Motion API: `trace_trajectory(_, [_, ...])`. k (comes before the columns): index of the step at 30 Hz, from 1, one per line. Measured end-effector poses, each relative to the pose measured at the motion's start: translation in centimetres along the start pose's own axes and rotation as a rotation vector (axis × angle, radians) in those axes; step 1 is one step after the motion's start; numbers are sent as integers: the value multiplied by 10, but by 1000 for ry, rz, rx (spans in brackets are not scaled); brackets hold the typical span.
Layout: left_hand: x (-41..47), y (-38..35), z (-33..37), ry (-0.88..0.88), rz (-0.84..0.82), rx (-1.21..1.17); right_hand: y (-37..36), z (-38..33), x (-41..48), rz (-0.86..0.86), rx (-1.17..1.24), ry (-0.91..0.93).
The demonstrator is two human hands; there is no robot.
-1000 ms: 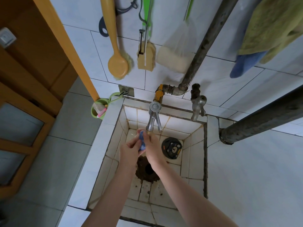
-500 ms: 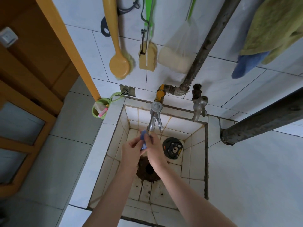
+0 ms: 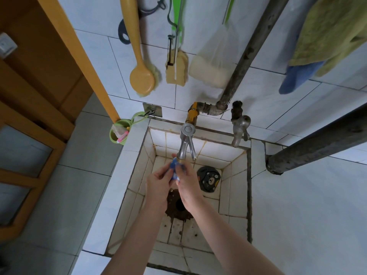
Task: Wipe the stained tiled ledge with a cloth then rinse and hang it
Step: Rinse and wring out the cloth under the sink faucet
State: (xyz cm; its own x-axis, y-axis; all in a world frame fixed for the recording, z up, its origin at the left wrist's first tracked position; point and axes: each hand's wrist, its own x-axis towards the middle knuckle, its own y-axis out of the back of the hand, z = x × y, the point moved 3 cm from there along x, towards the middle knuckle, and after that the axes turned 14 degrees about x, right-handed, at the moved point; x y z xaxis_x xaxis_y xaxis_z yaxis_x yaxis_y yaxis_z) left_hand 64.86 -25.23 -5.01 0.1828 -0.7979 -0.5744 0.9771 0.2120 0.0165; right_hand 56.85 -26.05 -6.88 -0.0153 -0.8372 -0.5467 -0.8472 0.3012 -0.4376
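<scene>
A small blue cloth (image 3: 174, 169) is bunched between my two hands, just under the spout of the chrome tap (image 3: 184, 143). My left hand (image 3: 157, 184) grips the cloth from the left. My right hand (image 3: 187, 185) holds it from the right, fingers curled round it. Both hands hang over the tiled basin (image 3: 234, 187), above its dark rusty drain hole (image 3: 178, 205). The white tiled ledge (image 3: 121, 179) runs along the basin's left side. Most of the cloth is hidden by my fingers.
A second old tap (image 3: 239, 128) sits right of the chrome one. A black round drain cover (image 3: 209, 178) leans in the basin's corner. On the wall hang a yellow brush (image 3: 142, 80), sponges and green and blue towels (image 3: 325, 36). A green cup (image 3: 119, 133) hangs left. A thick pipe (image 3: 317, 143) crosses right.
My hands have shifted slightly up towards the tap spout, working the blue cloth between them. Nothing else has moved.
</scene>
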Motion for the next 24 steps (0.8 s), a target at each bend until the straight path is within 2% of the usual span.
trace_trajectory(4, [-1,2,-3,-17,-22,108,1,-9,11,119,-281,46])
trace_trajectory(7, [0,2,-2,-5,-19,108,2,-11,13,171,-302,101])
trace_trajectory(9, [2,3,1,-18,30,79,1,-8,7,107,-249,139])
trace_trajectory(12, [3,3,3,-69,78,150,-7,6,-9,-142,-51,94])
trace_trajectory(14, [1,0,-1,-89,49,216,-7,9,-7,-180,-84,82])
trace_trajectory(16, [-5,0,-6,-75,8,215,-4,5,1,-116,-192,65])
trace_trajectory(19, [-7,4,-13,-53,-45,228,2,-9,13,69,-375,41])
trace_trajectory(21, [-4,8,-11,-25,-36,201,6,-16,18,77,-544,44])
trace_trajectory(22, [-1,11,-9,-3,-26,168,8,-18,19,54,-556,22])
trace_trajectory(24, [4,19,-6,25,-17,116,13,-22,16,3,-403,-76])
